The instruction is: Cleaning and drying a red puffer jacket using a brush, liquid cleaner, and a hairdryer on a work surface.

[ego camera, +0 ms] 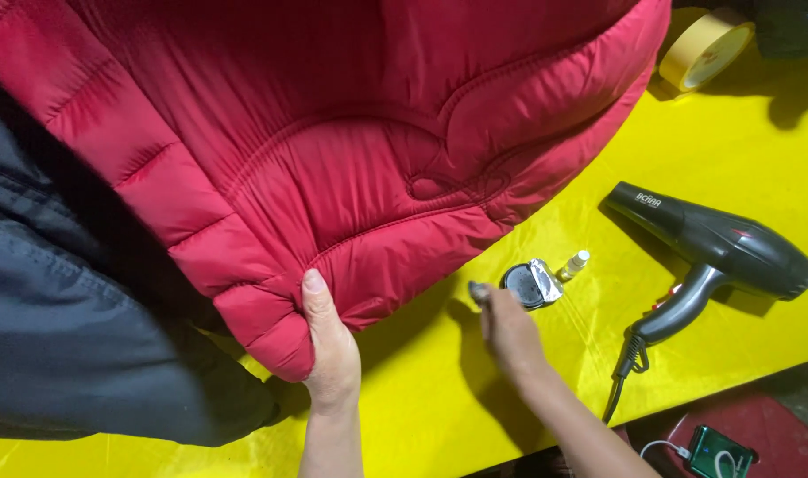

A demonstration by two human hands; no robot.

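On yellow surface (740,150): left hand (331,350) fingers pinching red jacket (351,150) hem, lifting it; right hand (510,332) fingers pressed together near small tin (529,284).

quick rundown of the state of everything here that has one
left hand: shut on the red puffer jacket hem, thumb on top
right hand: reaching toward the round tin, grip unclear
round tin: foil peeled partly open
small bottle: lying on its side
hair dryer: lying on the yellow table, corded
tape roll: lying tilted
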